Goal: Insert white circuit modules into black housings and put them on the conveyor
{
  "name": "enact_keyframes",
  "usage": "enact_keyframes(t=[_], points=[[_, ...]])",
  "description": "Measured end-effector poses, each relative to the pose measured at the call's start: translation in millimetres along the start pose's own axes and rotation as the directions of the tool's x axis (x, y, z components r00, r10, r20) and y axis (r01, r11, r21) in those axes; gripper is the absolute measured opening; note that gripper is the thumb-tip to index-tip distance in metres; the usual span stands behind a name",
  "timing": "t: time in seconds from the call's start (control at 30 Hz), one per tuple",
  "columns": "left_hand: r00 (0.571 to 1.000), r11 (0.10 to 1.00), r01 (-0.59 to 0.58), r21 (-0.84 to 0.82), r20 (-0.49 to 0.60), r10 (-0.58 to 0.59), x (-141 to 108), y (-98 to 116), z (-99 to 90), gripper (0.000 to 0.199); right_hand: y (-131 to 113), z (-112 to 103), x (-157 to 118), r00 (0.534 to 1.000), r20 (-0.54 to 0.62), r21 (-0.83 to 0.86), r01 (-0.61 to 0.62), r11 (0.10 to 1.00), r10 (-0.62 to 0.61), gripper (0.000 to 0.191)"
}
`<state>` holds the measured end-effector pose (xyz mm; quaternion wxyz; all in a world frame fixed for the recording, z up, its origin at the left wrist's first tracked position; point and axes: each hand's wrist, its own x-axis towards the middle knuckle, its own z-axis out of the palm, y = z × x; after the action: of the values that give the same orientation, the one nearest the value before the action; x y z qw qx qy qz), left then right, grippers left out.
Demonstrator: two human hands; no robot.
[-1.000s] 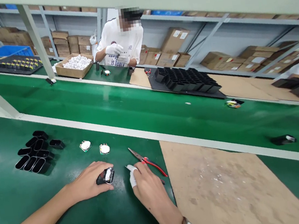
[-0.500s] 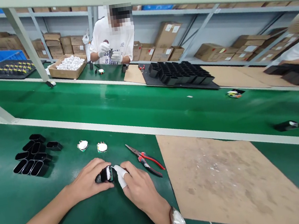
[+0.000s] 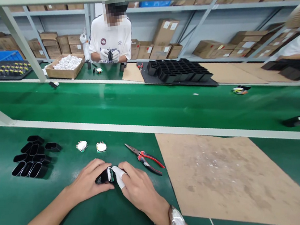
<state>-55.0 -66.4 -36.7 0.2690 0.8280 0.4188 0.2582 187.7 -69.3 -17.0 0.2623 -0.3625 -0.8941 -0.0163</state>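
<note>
My left hand (image 3: pixel 91 181) is closed around a small black plastic housing (image 3: pixel 103 176), which lies on its side with the open end facing right. A green circuit board (image 3: pixel 111 174) with a white pad sits in that open end, its edge still showing. My right hand (image 3: pixel 137 185) has a white cover on a fingertip and presses against the board's edge; the fingers are bent, and their exact grip is partly hidden. Two more circuit boards with white pads, one on the left (image 3: pixel 82 146) and one on the right (image 3: pixel 101 147), lie beyond my hands.
Several empty black housings (image 3: pixel 35 155) stand at left. Red-handled pliers (image 3: pixel 144 158) lie beside a cardboard sheet (image 3: pixel 215 177) at right. Across the green conveyor belt (image 3: pixel 137 96), a co-worker (image 3: pixel 111 40) handles a dark part near a box of white pieces (image 3: pixel 65 66).
Parts on the conveyor belt have shifted to the right. The co-worker's hands have come together around the dark part. My hands stay at the housing, almost unmoved.
</note>
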Motion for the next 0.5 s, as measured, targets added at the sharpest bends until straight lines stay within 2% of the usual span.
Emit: enact_keyframes(t=[0.37,0.5], points=[[0.999,0.999,-0.033,0.016,-0.024,0.033,2.6,4.1,-1.7,0.055,-0.9,-4.5,1.7,0.997,0.001,-0.029,0.073,0.997,-0.073,0.029],[0.999,0.999,-0.034,-0.012,-0.008,0.034,5.1,7.9,-6.2,0.055,4.1,-4.9,0.0,0.998,-0.054,-0.010,0.026,1.000,-0.027,0.026]])
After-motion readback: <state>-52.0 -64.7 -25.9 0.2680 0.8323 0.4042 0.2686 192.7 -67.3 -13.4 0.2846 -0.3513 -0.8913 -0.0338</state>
